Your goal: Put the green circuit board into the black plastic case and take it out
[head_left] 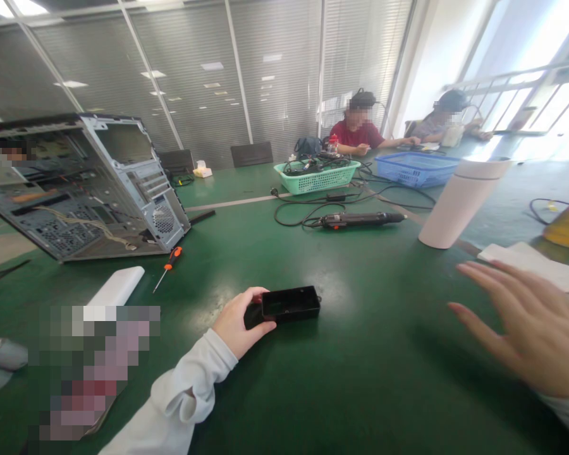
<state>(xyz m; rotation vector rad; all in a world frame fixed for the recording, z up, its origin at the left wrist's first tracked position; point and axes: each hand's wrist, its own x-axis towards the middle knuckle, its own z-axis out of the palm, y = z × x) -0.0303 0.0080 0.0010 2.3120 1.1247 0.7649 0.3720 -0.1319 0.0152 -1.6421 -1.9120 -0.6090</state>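
Near the middle of the green table (341, 379), my left hand (243, 322) grips a small black plastic box (291, 304) by its left end, thumb in front and fingers behind. The box has an open top, looks hollow inside, and carries a small tab on its right end. Over the table at the right, my right hand (526, 322) is raised with its fingers stretched out, holding nothing. It is nearest to some white paper (540, 262) and a pale pink tumbler (462, 202). An orange-and-black screwdriver (171, 262) lies left of the box.
An opened computer case (123, 189) stands at the left, near a white power bank (118, 284). Beyond the box lies a corded electric screwdriver (360, 220). A green basket (320, 180) of cables and a blue basket (417, 170) sit farther back, with two people seated behind.
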